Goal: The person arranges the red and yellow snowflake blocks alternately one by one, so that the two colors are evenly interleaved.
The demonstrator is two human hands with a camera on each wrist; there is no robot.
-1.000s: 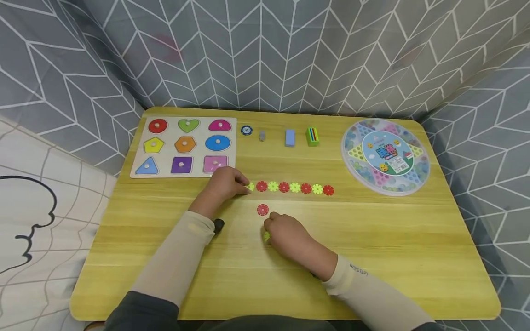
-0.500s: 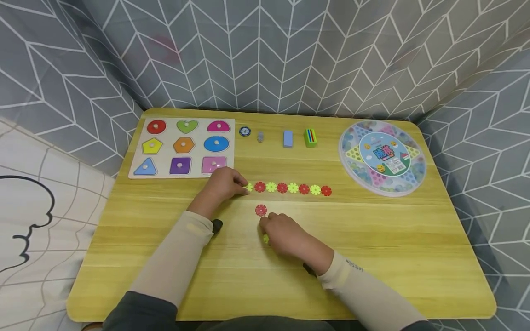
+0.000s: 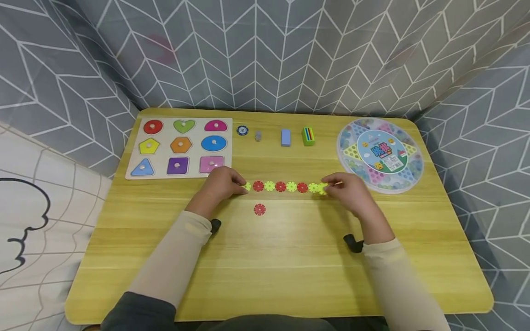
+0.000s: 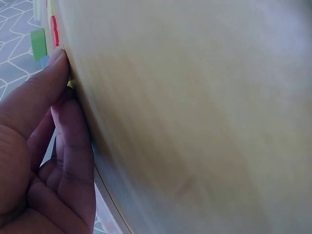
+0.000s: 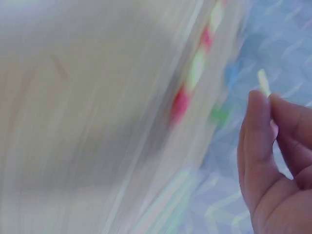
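Both grips are seen in the head view at opposite ends of a chain of red and yellow-green snowflake discs [image 3: 285, 186]. The left hand [image 3: 223, 184] is curled at the chain's left end, fingertips pinching the first yellow-green disc. The right hand [image 3: 345, 189] is closed on a yellow-green disc [image 3: 323, 188] held at the chain's right end, touching or just beside the last link; whether it is already slotted in cannot be told. The chain lies flat on the bench [image 3: 290, 257], slightly toward the far edge from its middle, its long axis running left to right, parallel to the far edge. A loose red disc [image 3: 259, 209] lies just on the near side of the chain, toward its left end, apart from both hands and nearer to the left one. A shape puzzle board [image 3: 179, 147] occupies the far left corner, a round game box [image 3: 380, 154] the far right corner, and small pieces are lined along the far edge between them.

In the left wrist view, the left hand [image 4: 44, 146] is seen pressed against the bench surface, with a sliver of yellow-green at the fingertips.

In the right wrist view, blurred by motion, the right hand [image 5: 275, 161] is shown pinching a pale green disc edge-on, with the chain stretching away from it.
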